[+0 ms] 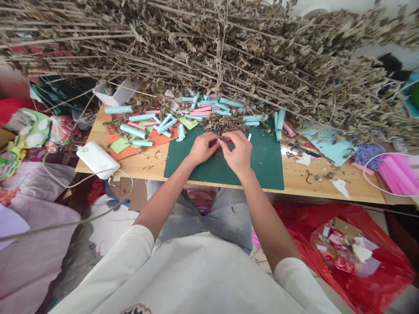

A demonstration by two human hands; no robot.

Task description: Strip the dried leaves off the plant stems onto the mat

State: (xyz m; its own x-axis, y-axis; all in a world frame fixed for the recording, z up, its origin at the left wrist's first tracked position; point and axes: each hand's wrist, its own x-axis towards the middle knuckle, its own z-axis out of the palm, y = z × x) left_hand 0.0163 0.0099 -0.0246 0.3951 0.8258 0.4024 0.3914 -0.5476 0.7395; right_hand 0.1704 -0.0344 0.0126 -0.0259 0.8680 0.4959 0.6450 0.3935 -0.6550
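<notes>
My left hand and my right hand meet over the green cutting mat. Fingertips of both pinch a small pink piece, mostly hidden, which looks like rolled paper. Just behind my hands lies a heap of crumbled dry leaves. Beyond that heap is a pile of blue and pink paper tubes. More blue paper tubes lie scattered to the left on orange paper. A small white stick shows beside my right hand.
Bundled dried stalks spread across the back. A white power bank with a cable sits at the table's left edge. On the right are a black pen, blue paper and purple yarn. A red bag of scraps stands below.
</notes>
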